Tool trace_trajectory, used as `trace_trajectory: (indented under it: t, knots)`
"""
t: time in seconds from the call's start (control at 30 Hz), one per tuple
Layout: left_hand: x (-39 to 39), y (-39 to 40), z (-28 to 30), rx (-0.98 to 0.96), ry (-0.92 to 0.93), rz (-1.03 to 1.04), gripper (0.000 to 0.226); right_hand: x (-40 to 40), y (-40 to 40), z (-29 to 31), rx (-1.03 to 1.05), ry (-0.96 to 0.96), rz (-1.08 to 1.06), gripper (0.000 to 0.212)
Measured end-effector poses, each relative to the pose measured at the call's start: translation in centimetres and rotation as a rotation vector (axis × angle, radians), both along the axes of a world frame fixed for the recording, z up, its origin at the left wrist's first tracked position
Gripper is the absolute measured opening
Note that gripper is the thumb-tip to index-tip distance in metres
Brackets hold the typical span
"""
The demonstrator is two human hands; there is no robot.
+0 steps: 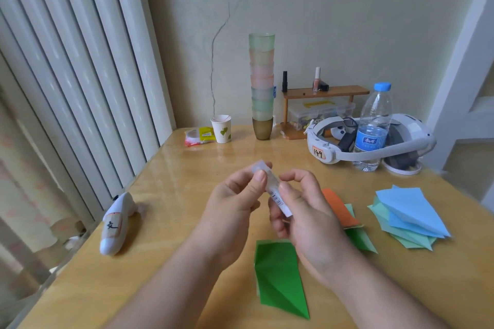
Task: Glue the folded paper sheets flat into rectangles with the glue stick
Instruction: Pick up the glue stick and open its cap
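A white glue stick with a clear cap is held in the air above the middle of the table. My left hand pinches its capped upper end between thumb and fingers. My right hand grips the lower barrel. A dark green folded paper sheet lies flat on the table below my hands. An orange folded sheet and another green one lie partly hidden behind my right hand. A pile of blue and pale green folded sheets sits at the right.
A white toy figure lies at the table's left edge. At the back stand a paper cup, a tall stack of plastic cups, a small wooden shelf, a white headset and a water bottle.
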State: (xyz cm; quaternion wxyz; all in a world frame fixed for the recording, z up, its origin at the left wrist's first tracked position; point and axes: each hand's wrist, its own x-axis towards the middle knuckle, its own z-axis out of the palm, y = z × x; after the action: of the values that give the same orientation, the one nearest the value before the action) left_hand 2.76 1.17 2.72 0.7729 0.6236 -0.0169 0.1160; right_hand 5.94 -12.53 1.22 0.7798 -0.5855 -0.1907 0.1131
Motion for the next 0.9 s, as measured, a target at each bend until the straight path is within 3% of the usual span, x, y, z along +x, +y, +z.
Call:
trace_trajectory:
  t: [0.1, 0.27, 0.57, 0.67, 0.83, 0.9]
  knots:
    - [0.4, 0.7, -0.2, -0.173, 0.029, 0.071, 0.027, 0.1, -0.1, -0.3, -0.013, -0.042, -0.038, 0.006]
    - [0.5, 0.9, 0.1, -0.323, 0.031, 0.059, 0.028, 0.0, 0.0, -0.4, -0.051, -0.106, -0.066, 0.032]
    - [-0.2, 0.8, 0.7, -0.282, 0.002, -0.005, 0.022, -0.7, 0.7, 0.0, 0.028, 0.117, 0.015, 0.062]
    - [-0.3, 0.9, 0.9, -0.264, -0.005, 0.010, 0.029, -0.6, 0.6, -0.2, 0.010, 0.043, -0.028, 0.071]
    - [-0.3, 1.4, 1.2, -0.296, -0.029, 0.074, 0.021, -0.2, 0.0, -0.1, 0.062, -0.119, -0.084, 0.028]
    - [-0.4, 1.3, 1.1, -0.293, -0.027, 0.079, 0.019, -0.1, 0.0, -0.3, 0.049, -0.147, -0.103, 0.030]
